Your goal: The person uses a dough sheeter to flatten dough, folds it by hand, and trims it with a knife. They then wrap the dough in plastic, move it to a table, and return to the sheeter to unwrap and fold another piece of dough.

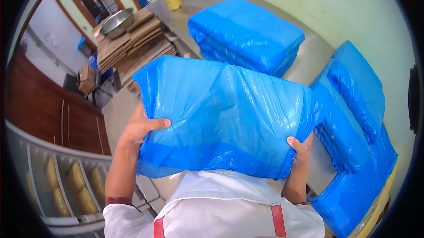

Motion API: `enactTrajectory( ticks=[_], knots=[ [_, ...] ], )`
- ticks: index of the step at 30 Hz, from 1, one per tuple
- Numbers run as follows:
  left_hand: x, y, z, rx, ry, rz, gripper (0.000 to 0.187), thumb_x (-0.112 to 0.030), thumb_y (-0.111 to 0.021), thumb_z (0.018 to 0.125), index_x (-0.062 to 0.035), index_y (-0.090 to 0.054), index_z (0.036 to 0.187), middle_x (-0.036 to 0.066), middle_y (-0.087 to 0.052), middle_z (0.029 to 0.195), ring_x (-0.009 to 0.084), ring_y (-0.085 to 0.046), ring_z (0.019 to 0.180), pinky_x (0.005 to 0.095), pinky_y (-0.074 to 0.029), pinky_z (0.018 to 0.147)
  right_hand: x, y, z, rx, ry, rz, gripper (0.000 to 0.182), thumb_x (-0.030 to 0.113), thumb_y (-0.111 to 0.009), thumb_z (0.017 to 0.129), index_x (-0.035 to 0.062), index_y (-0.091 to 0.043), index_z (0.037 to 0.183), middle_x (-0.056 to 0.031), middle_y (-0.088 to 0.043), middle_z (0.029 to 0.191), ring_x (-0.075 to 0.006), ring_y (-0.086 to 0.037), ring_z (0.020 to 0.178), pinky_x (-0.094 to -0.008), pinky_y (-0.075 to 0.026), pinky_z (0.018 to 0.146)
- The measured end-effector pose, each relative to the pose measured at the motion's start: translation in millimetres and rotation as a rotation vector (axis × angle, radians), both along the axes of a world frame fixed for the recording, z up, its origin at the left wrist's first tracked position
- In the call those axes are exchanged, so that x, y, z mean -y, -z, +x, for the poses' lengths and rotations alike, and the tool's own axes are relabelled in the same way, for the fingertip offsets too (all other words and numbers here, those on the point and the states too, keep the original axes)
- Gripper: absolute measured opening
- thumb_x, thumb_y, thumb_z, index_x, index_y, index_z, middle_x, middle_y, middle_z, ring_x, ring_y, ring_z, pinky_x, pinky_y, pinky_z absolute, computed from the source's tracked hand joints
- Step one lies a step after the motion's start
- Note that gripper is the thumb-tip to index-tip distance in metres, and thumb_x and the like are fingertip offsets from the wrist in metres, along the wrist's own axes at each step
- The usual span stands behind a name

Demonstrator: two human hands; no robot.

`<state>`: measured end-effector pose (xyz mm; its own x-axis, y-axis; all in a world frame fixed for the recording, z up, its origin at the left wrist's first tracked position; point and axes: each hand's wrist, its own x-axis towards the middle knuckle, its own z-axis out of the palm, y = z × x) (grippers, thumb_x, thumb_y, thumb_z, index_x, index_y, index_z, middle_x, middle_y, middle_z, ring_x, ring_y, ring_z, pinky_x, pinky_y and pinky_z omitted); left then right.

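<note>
1. The left hand [140, 128] is clamping the near left edge of a large, flat bundle wrapped in crinkled blue plastic film [225, 114], thumb on top, fingers hidden underneath.
2. The right hand [300, 147] is gripping the bundle's lower right corner, thumb pressing into the film.
3. The bundle is hanging in the air at chest height, just above the person's white apron [221, 207], touching no surface.
4. The film looks slick and loose; I'd judge it could slide or tear under the thumbs, letting the load sag.
5. Ahead, a second blue-wrapped stack [247, 35] is lying on the grey steel counter [309, 57], with more blue-wrapped packs [353, 119] crowding the right.
6. Bare counter is showing between them; stacked brown cardboard [132, 43] and a round metal bowl [117, 22] are hemming in the left.
</note>
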<state>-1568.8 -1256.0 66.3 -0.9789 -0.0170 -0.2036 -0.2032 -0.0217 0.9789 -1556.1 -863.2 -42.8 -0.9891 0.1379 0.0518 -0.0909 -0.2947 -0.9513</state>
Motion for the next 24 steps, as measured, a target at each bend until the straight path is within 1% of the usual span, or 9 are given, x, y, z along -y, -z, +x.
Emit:
enactTrajectory(
  ticks=[3,7,10,12,13,15,18,21,24],
  knots=[
    [12.6,-37.2,-90.3,-0.127,0.105,0.006,0.078,-0.009,-0.079,0.063,0.0054,-0.043,0.131,0.018,-0.058,0.119,0.0266,-0.06,0.105,0.0389,-0.048,0.094,13.8,-38.0,-58.0,-0.088,0.185,-0.008,0.074,0.021,-0.076,0.066,-0.0042,-0.046,0.128,-0.0146,-0.059,0.114,-0.0232,-0.06,0.1,-0.0348,-0.048,0.088],
    [13.9,-74.1,-225.1,-0.135,0.287,0.052,0.075,-0.013,-0.078,0.067,0.0053,-0.043,0.131,0.017,-0.059,0.115,0.0255,-0.062,0.099,0.0382,-0.05,0.089,35.1,-98.3,-128.7,-0.114,0.348,-0.066,0.071,0.024,-0.07,0.07,-0.004,-0.045,0.13,-0.0163,-0.059,0.115,-0.0255,-0.061,0.099,-0.0346,-0.048,0.088],
    [3.2,-86.4,-327.1,-0.11,0.41,0.068,0.071,-0.016,-0.077,0.069,0.0049,-0.044,0.129,0.016,-0.06,0.109,0.0244,-0.062,0.095,0.0376,-0.053,0.083,26.7,-118.9,-186.9,-0.06,0.413,-0.016,0.066,0.024,-0.07,0.073,-0.0042,-0.047,0.128,-0.0159,-0.06,0.114,-0.0242,-0.061,0.097,-0.0325,-0.049,0.086],
    [-11.1,-84.0,-400.6,-0.079,0.496,0.072,0.069,-0.018,-0.077,0.07,0.0048,-0.045,0.128,0.015,-0.061,0.106,0.024,-0.063,0.091,0.0374,-0.054,0.079,15.1,-118.9,-227.1,0.044,0.48,0.069,0.063,0.025,-0.069,0.075,-0.0045,-0.049,0.127,-0.0155,-0.06,0.113,-0.0231,-0.061,0.097,-0.031,-0.049,0.085],
    [-22.5,-77.0,-434.5,-0.088,0.505,0.092,0.065,-0.019,-0.076,0.071,0.0047,-0.047,0.125,0.015,-0.062,0.105,0.0239,-0.063,0.088,0.037,-0.055,0.075,6.7,-117.1,-245.2,0.099,0.518,0.108,0.061,0.026,-0.069,0.077,-0.0046,-0.049,0.126,-0.0153,-0.061,0.113,-0.0225,-0.062,0.096,-0.0302,-0.049,0.084],
    [-37.3,-55.6,-510.1,-0.015,0.597,0.061,0.063,-0.021,-0.075,0.073,0.005,-0.048,0.124,0.015,-0.061,0.106,0.0246,-0.063,0.088,0.037,-0.055,0.075,-9.9,-105.2,-282.2,0.193,0.529,0.197,0.06,0.029,-0.068,0.079,-0.0049,-0.05,0.126,-0.0151,-0.061,0.112,-0.0218,-0.061,0.096,-0.0308,-0.049,0.084],
    [-37.0,13.0,-615.3,0.166,0.694,0.042,0.063,-0.024,-0.073,0.076,0.0059,-0.049,0.125,0.017,-0.061,0.11,0.0258,-0.063,0.091,0.0365,-0.054,0.078,-13.1,-77.1,-311.4,0.27,0.563,0.261,0.061,0.031,-0.067,0.08,-0.0061,-0.05,0.125,-0.0156,-0.061,0.111,-0.0215,-0.061,0.095,-0.0325,-0.049,0.083],
    [-35.5,40.4,-633.4,0.109,0.645,0.141,0.068,-0.027,-0.073,0.077,0.0076,-0.046,0.129,0.02,-0.059,0.114,0.0266,-0.063,0.095,0.0368,-0.053,0.082,-15.6,-70.6,-318.0,0.357,0.666,0.262,0.062,0.031,-0.067,0.081,-0.007,-0.049,0.126,-0.0167,-0.06,0.111,-0.022,-0.06,0.096,-0.0337,-0.048,0.084],
    [-30.3,42.8,-636.2,0.119,0.732,0.128,0.073,-0.03,-0.074,0.077,0.009,-0.044,0.13,0.021,-0.058,0.117,0.0264,-0.062,0.097,0.0364,-0.052,0.083,-5.0,-74.9,-314.9,0.528,0.745,0.259,0.06,0.03,-0.065,0.082,-0.0061,-0.049,0.127,-0.0177,-0.06,0.114,-0.0228,-0.06,0.099,-0.0339,-0.047,0.087]
  ],
)
